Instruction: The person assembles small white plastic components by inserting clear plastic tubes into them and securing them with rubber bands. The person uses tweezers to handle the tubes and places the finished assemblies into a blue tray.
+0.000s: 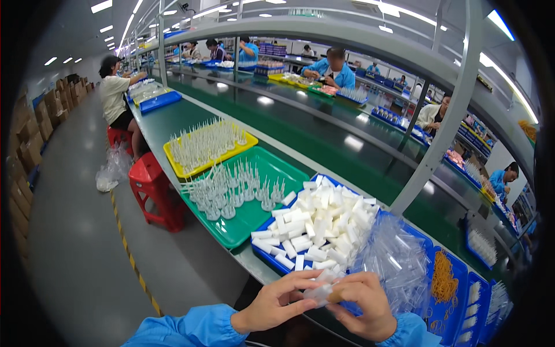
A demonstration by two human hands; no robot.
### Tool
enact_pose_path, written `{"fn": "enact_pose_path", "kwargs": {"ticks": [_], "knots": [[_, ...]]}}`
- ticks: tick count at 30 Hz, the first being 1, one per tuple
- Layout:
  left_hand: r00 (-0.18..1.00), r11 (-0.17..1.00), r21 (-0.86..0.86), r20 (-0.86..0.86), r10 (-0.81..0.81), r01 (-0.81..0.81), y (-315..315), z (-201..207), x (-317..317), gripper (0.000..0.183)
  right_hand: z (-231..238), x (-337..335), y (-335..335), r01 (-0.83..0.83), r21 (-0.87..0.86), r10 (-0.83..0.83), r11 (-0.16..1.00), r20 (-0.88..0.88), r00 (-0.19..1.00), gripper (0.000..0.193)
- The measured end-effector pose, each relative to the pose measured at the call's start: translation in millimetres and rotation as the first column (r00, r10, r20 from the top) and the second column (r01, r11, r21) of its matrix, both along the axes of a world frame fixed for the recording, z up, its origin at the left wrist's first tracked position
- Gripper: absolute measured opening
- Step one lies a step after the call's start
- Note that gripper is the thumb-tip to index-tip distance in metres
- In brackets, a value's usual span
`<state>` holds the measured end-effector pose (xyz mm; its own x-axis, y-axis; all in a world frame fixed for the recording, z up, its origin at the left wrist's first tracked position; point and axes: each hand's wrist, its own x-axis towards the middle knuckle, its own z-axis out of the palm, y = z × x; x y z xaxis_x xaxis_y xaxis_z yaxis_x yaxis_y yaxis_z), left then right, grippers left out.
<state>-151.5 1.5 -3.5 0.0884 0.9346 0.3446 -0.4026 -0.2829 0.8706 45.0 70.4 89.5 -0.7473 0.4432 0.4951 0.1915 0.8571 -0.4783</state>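
Note:
Close to the table's near edge, my left hand (280, 303) and my right hand (365, 303) meet with fingertips pinched around a small translucent whitish piece (318, 294). Its exact kind is partly hidden by the fingers. Right behind my hands, a heap of white rectangular foam-like blocks (324, 220) fills a blue tray (258, 253). Beside my right hand lies a pile of clear plastic sleeves or tubes (396, 263). Left of the blocks is a green tray (277, 168) holding clear round-based pieces with upright prongs (228, 196).
A yellow tray (250, 140) of similar pronged pieces stands beyond the green one. At right, a blue tray holds orange rubber bands (444, 277). A metal upright (442, 127) rises behind. Red stools (151, 188) stand left; co-workers sit along the green conveyor (289, 130).

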Motion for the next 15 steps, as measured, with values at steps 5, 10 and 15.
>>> {"fn": "enact_pose_path", "kwargs": {"ticks": [5, 10, 15], "knots": [[1.0, 0.999, -0.019, 0.006, 0.031, -0.031, -8, -2, -4, 0.038, 4, -9, -7, -0.053, 0.028, 0.055, 0.998, -0.083, 0.995, 0.031], [0.997, 0.997, 0.015, -0.013, 0.082, -0.082, -25, 1, -5, 0.035, 7, -16, -22, -0.06, 0.088, 0.069, 0.994, -0.104, 0.992, 0.028], [0.993, 0.997, 0.028, 0.095, 0.07, -0.073, -34, -2, 2, 0.034, 4, -17, -40, -0.043, 0.171, 0.074, 0.984, -0.181, 0.981, 0.03]]}}
